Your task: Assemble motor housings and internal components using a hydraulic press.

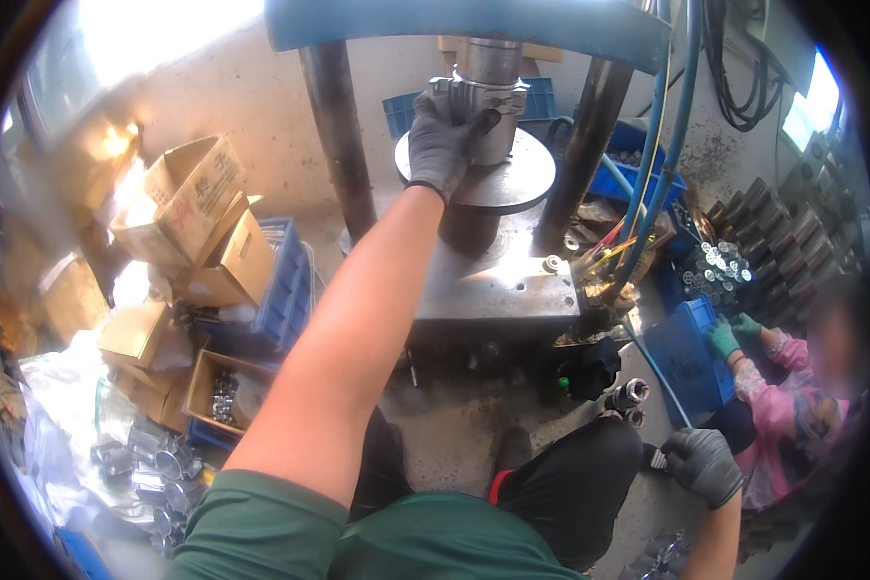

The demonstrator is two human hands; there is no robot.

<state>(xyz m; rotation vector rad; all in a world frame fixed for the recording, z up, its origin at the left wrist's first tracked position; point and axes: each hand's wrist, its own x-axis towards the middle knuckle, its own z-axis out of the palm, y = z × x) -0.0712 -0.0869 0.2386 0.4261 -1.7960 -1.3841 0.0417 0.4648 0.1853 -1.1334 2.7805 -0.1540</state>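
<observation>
My left hand (447,143), in a dark grey glove, reaches up to the press and wraps round a silvery metal housing (496,140). The housing stands upright on a round steel plate (522,179), directly under the press ram (490,60). Ram and housing appear to touch; the glove partly hides the housing's near side. Low on the right, my gloved right hand (704,466) is closed round the end of a thin bluish lever rod (659,369) that slants down from the press. Its fingers cover the rod's tip.
Steel columns (338,145) flank the plate. Cardboard boxes (179,208) and a blue crate (285,290) stand left, above loose metal housings (159,464). Hoses (662,164) hang on the right. A co-worker in pink (778,416) sits there with green-gloved hands by a blue bin (691,353).
</observation>
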